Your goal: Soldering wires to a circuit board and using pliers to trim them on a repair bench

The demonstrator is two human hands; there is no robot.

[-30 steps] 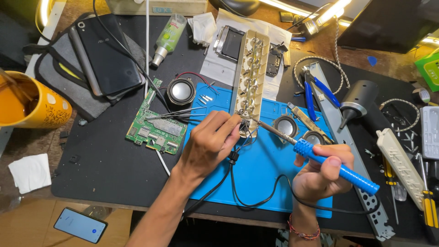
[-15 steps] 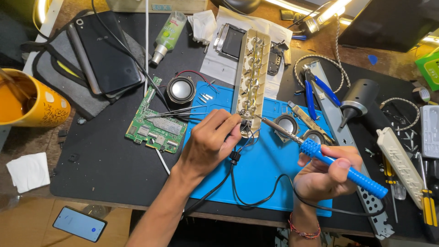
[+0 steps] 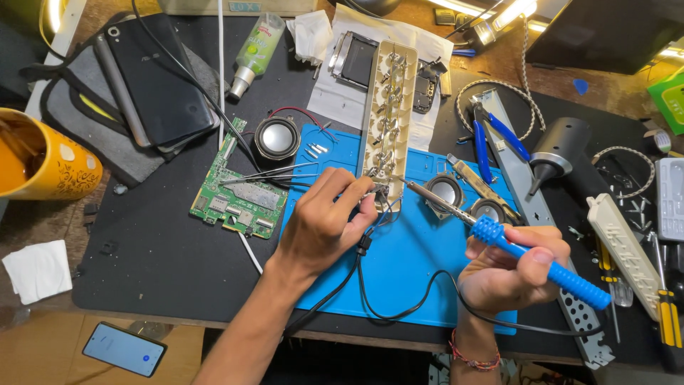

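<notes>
My right hand [image 3: 509,274] wraps the light blue soldering iron [image 3: 541,260] by its ribbed handle, clear of the hot tip. My left hand [image 3: 320,228] pinches what looks like thin, floppy wire against the stiff power-strip shell [image 3: 388,107].

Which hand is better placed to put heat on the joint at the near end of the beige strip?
Right, most likely. The right hand holds the blue soldering iron, tip aimed at the beige strip. The left hand pinches wires at that end.

Wooden bench [image 3: 43,342] under a black mat [image 3: 142,264]. Lit lamps at 11 o'clock [image 3: 53,14] and 1 o'clock [image 3: 513,11].
</notes>
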